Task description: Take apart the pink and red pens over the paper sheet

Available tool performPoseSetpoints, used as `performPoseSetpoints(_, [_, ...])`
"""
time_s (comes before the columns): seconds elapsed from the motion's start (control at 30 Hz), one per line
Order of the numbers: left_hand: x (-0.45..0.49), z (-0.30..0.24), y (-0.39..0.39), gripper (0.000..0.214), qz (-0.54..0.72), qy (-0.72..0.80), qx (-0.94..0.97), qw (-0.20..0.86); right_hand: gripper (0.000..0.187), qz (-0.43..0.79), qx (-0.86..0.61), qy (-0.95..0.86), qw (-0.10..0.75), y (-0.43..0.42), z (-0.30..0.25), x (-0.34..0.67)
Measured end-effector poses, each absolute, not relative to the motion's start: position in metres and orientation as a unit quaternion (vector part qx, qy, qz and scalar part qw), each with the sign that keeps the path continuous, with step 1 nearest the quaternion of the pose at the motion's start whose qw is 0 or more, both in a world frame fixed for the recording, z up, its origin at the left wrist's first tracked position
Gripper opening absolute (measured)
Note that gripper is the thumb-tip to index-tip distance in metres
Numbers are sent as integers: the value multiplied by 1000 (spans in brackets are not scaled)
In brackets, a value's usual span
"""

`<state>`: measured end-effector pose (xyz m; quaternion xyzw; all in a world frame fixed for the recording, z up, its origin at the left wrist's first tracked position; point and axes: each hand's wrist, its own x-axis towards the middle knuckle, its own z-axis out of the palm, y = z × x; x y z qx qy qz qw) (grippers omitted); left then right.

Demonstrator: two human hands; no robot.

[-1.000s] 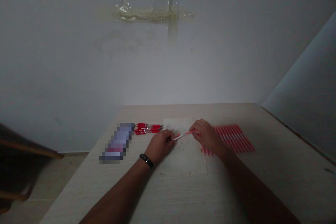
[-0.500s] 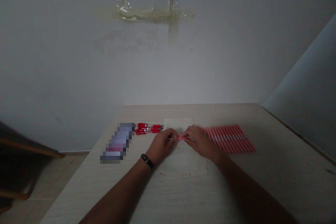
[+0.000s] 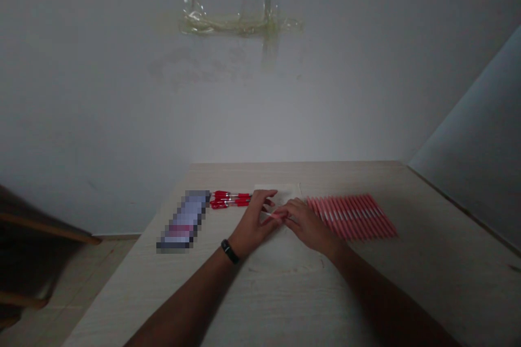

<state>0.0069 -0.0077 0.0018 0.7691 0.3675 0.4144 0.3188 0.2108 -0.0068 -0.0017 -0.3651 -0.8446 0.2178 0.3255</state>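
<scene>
Over a pale sheet (image 3: 285, 255) on the table, my right hand (image 3: 307, 222) is closed, pinching a thin pink-and-white pen-like stick (image 3: 268, 215). Its exact kind is too blurred to tell, and the fingers cover part of it. My left hand (image 3: 254, 225), with a black band on the wrist, is open: its fingers are lifted and apart. The left thumb reaches to the stick close to the right fingertips. Beyond the left hand lie several red pens (image 3: 230, 203) side by side. Right of the right hand is a row of slim pink-red sticks with pale middles (image 3: 354, 215).
A pixelated, phone-like flat object (image 3: 185, 219) lies at the left of the wooden table (image 3: 260, 309). Behind stands a wall (image 3: 325, 108) with strips of clear tape (image 3: 240, 26). Dark furniture with wooden bars (image 3: 49, 227) is on the floor at the left.
My left fingers have opened and lifted away from the stick, where both hands gripped it before. The right hand keeps its pinch, shifted slightly. The pens and the row of sticks look the same.
</scene>
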Motion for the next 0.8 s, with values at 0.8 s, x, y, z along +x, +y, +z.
performPoseSetpoints(0.8, [-2, -16, 4, 17, 255, 493, 811, 185, 6, 179, -442, -798, 368, 6, -3, 225])
